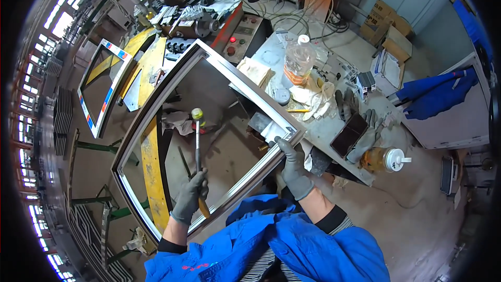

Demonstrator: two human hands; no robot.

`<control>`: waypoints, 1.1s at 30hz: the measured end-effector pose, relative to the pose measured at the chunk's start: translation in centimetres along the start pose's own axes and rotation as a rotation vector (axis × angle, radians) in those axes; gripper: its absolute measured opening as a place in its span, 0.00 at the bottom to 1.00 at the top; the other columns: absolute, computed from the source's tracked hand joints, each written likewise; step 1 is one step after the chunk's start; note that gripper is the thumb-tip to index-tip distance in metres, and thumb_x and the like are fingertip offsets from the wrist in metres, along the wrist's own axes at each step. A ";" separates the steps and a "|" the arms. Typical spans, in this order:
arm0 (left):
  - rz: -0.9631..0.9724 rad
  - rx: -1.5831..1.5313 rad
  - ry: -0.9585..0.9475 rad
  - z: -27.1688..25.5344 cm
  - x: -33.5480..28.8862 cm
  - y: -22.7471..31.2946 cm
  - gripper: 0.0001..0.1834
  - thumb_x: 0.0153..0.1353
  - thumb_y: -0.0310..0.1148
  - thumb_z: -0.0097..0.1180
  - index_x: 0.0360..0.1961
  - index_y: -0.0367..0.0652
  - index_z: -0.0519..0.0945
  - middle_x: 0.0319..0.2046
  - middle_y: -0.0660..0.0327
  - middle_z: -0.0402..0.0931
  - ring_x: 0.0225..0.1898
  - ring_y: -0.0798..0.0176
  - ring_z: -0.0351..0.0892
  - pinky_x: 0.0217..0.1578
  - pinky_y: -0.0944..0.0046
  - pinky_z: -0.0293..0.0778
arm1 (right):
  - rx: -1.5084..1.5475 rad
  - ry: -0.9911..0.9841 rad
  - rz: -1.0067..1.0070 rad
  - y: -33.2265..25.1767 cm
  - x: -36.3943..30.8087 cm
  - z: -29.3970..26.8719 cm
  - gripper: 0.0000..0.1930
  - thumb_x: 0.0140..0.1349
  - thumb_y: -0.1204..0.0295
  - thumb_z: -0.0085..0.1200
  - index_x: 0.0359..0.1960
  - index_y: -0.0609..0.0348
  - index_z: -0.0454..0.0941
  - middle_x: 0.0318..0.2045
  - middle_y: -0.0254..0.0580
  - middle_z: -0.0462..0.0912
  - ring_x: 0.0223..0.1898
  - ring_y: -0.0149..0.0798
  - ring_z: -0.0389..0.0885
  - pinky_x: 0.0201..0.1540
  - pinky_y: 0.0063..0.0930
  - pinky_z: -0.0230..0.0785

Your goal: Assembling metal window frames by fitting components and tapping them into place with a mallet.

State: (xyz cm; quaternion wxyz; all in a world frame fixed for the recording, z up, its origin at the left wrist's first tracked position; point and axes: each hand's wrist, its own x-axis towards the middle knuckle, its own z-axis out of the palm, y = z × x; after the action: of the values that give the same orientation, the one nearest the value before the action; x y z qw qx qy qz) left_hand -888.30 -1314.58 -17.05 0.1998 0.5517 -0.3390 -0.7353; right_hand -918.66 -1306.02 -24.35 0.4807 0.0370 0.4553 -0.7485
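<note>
A large window-like metal frame point(248, 87), with pale inner edges and rounded corners, lies tilted in front of me. My right hand point(295, 169), in a grey glove, grips its near right corner, the thumb on the upper face. Over the frame's opening, my gloved left hand point(189, 198) is closed around a mallet point(198, 143) with a yellowish-green head pointing away from me. A thin dark rod point(183, 161) also sticks out of that fist, and an amber handle end point(203, 208) shows below. Which tool that handle belongs to, I cannot tell.
On the grey workbench point(271, 52) are a plastic bottle point(299, 60), rags point(315, 96), spare gloves point(368, 136), a phone point(349, 134) and a lidded jar point(383, 159). A machine point(193, 23) stands behind. Another frame point(104, 86) leans at left, near yellow supports point(155, 169).
</note>
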 end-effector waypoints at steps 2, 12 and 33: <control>-0.013 -0.070 0.010 -1.1 -0.8 -2.5 0.19 0.74 0.44 0.58 0.56 0.43 0.76 0.26 0.69 0.70 0.21 0.70 0.69 0.21 0.71 0.65 | 0.013 -0.020 0.009 0.2 -0.2 -0.2 0.21 0.62 0.68 0.70 0.55 0.61 0.79 0.41 0.39 0.86 0.42 0.36 0.87 0.48 0.31 0.80; 0.105 0.006 0.045 1.3 -3.6 -6.9 0.20 0.73 0.41 0.60 0.56 0.39 0.73 0.23 0.65 0.73 0.17 0.68 0.72 0.18 0.67 0.68 | -0.027 -0.015 -0.031 4.0 1.4 -3.9 0.19 0.64 0.66 0.64 0.54 0.61 0.79 0.42 0.41 0.87 0.43 0.38 0.86 0.51 0.35 0.80; 0.186 0.108 0.016 3.6 -3.7 -6.9 0.16 0.72 0.34 0.54 0.55 0.34 0.73 0.23 0.63 0.75 0.17 0.68 0.73 0.18 0.66 0.68 | -0.048 -0.094 0.007 1.8 3.2 -3.6 0.22 0.64 0.65 0.66 0.56 0.60 0.77 0.42 0.38 0.86 0.43 0.34 0.85 0.51 0.31 0.78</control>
State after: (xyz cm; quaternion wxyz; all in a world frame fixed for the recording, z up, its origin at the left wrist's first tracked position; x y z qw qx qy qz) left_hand -889.99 -1306.38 -18.91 0.2398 0.5336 -0.4265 -0.6898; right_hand -920.42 -1305.90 -29.15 0.5049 -0.0083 0.4498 -0.7367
